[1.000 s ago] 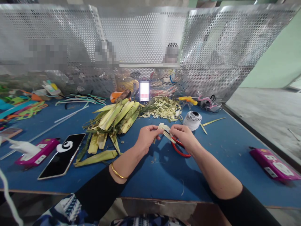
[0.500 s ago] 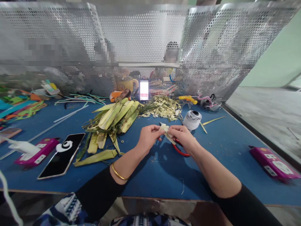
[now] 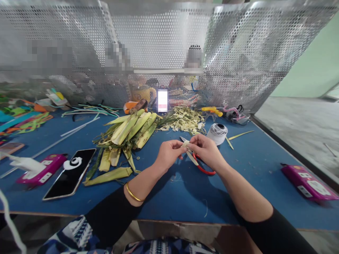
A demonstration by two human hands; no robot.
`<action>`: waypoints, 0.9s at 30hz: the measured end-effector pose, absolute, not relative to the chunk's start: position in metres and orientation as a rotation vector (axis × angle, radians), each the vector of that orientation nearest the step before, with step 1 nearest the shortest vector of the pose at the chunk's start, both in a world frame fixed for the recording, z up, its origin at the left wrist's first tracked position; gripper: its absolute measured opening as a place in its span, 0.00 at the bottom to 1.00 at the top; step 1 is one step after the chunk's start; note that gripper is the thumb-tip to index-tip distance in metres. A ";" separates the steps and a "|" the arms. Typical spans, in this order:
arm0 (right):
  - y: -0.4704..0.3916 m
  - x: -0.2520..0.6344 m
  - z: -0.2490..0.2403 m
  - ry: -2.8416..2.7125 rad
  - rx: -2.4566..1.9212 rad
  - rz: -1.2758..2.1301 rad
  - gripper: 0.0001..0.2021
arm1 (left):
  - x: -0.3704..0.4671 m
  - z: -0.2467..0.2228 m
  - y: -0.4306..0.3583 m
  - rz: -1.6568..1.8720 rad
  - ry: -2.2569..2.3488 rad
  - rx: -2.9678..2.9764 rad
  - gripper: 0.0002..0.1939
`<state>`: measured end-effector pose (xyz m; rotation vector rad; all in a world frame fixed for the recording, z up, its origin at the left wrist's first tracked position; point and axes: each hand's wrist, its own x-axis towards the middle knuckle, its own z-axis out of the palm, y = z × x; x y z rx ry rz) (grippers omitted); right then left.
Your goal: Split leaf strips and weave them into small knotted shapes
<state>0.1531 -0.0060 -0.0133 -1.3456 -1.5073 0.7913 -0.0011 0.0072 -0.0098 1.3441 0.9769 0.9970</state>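
A small pale husk piece (image 3: 186, 143) is pinched between the fingertips of my left hand (image 3: 169, 153) and my right hand (image 3: 206, 150), with a narrow strip hanging below it. Both hands are closed and nearly touching above the blue table. Red-handled scissors (image 3: 203, 170) lie beneath and beside my right hand, their blades pointing away to the left. A spool of white thread (image 3: 217, 134) stands just beyond my right hand. To the left of my left hand is a heap of green-yellow corn husks (image 3: 127, 132).
Shredded husk bits (image 3: 185, 120) lie in a pile at the back centre. A phone (image 3: 70, 174) and a magenta power strip (image 3: 43, 171) are on the left, another magenta strip (image 3: 308, 181) on the right. A perforated metal screen (image 3: 164, 38) stands behind the table (image 3: 169, 201).
My right hand has shifted slightly upward, its fingers closer over the husk piece. More of the scissor blades and handles shows. My left hand stays nearly where it was.
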 end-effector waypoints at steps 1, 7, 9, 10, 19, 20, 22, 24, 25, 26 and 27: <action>-0.006 0.153 -0.013 -1.485 -1.308 0.843 0.12 | -0.001 -0.010 0.007 1.000 0.970 1.348 0.08; -0.006 0.153 -0.011 -1.511 -1.261 1.005 0.13 | -0.004 -0.015 0.011 0.933 0.979 1.522 0.06; -0.007 0.153 -0.011 -1.525 -1.266 0.998 0.13 | -0.005 -0.016 0.012 0.894 0.995 1.613 0.07; -0.007 0.154 -0.011 -1.541 -1.273 0.976 0.12 | -0.005 -0.017 0.012 0.879 1.001 1.643 0.07; -0.009 0.157 -0.003 -1.538 -1.264 1.047 0.10 | -0.005 -0.013 0.012 0.804 0.947 1.591 0.07; -0.009 0.158 -0.003 -1.512 -1.257 1.079 0.10 | -0.006 -0.013 0.012 0.786 0.963 1.641 0.07; -0.008 0.158 -0.004 -1.471 -1.261 1.122 0.09 | -0.008 -0.011 0.011 0.746 1.027 1.797 0.07; -0.007 0.157 -0.005 -1.435 -1.277 1.152 0.09 | -0.010 -0.008 0.011 0.702 1.100 1.973 0.08; -0.007 0.157 -0.006 -1.415 -1.289 1.162 0.08 | -0.010 -0.007 0.010 0.686 1.127 2.046 0.08; -0.006 0.156 -0.007 -1.394 -1.304 1.171 0.08 | -0.011 -0.007 0.010 0.673 1.144 2.102 0.08; -0.006 0.156 -0.007 -1.372 -1.321 1.174 0.08 | -0.011 -0.006 0.010 0.664 1.156 2.142 0.08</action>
